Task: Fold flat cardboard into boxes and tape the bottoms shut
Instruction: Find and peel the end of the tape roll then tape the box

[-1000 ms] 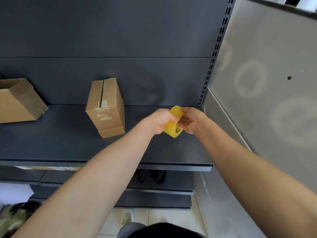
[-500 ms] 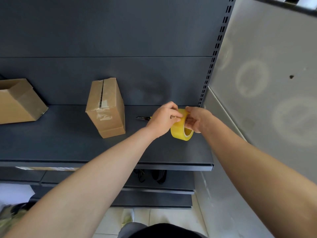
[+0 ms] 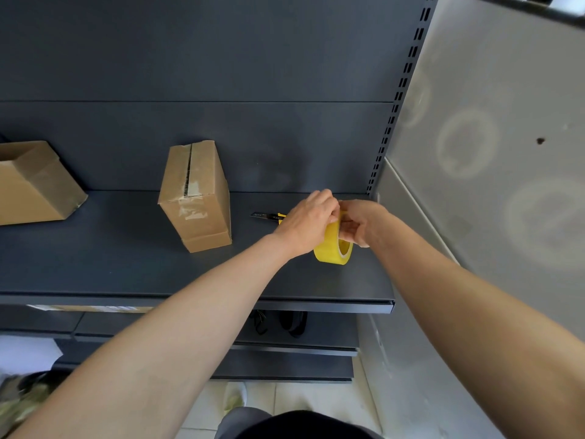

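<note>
A yellow roll of tape (image 3: pixel 333 248) stands on edge over the dark shelf (image 3: pixel 126 264), held between both hands. My left hand (image 3: pixel 305 224) curls over its top and left side, fingertips at the rim. My right hand (image 3: pixel 359 224) grips the roll from the right, fingers at its core. A folded cardboard box (image 3: pixel 198 198) stands upright to the left, its seam covered with clear tape. Another cardboard box (image 3: pixel 31 185) lies on its side at the far left, open end up.
A utility knife (image 3: pixel 266 217) with a yellow body lies on the shelf just left of my left hand. A slotted upright (image 3: pixel 395 99) and a grey wall (image 3: pixel 490 153) close off the right side. Lower shelves and a tiled floor show below.
Both hands and the tape roll have shifted right and slightly down toward the shelf, uncovering the knife. The boxes have not moved.
</note>
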Demonstrator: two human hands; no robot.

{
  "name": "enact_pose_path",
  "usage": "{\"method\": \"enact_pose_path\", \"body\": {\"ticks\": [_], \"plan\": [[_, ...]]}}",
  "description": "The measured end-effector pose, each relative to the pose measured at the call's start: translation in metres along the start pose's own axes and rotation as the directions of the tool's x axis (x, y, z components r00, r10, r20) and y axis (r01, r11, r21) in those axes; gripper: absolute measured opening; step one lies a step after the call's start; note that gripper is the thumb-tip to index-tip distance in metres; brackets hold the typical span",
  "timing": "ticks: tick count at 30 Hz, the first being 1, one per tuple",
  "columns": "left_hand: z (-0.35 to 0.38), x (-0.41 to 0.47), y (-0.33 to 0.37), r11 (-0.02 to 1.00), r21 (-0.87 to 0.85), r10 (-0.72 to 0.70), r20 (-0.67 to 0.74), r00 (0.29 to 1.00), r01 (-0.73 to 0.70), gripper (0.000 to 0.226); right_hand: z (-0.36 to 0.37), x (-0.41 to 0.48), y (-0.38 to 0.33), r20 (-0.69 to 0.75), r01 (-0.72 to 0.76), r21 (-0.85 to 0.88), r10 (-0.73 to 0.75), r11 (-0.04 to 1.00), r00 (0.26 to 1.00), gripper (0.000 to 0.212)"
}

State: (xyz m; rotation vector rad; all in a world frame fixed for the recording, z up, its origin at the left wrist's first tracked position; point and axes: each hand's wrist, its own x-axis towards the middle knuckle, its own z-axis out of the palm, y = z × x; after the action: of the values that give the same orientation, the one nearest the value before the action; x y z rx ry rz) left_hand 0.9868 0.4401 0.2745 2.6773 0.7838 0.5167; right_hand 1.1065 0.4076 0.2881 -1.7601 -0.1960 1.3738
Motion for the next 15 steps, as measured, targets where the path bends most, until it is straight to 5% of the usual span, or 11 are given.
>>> {"method": "enact_pose_path", "body": {"ticks": [6,11,15], "plan": [[0.002,-0.004,0.001,1.000,0.003,-0.008,0.090,0.996,0.008,0.023,-0.002,0.002,0.003,0.006,-0.059,-0.018,0.059,0.998,0.998,0.029],[0.002,-0.002,-0.006,0.894,-0.411,-0.147,0.110,0.983,0.180,0.006,-0.005,0.007,0.003,-0.028,-0.062,-0.067,0.060,0.996,0.998,0.030],[0.004,0.001,-0.009,0.806,-0.552,-0.210,0.070,0.975,0.213,0.024,-0.008,0.010,0.002,-0.008,-0.068,-0.117,0.068,0.991,0.998,0.033]]}}
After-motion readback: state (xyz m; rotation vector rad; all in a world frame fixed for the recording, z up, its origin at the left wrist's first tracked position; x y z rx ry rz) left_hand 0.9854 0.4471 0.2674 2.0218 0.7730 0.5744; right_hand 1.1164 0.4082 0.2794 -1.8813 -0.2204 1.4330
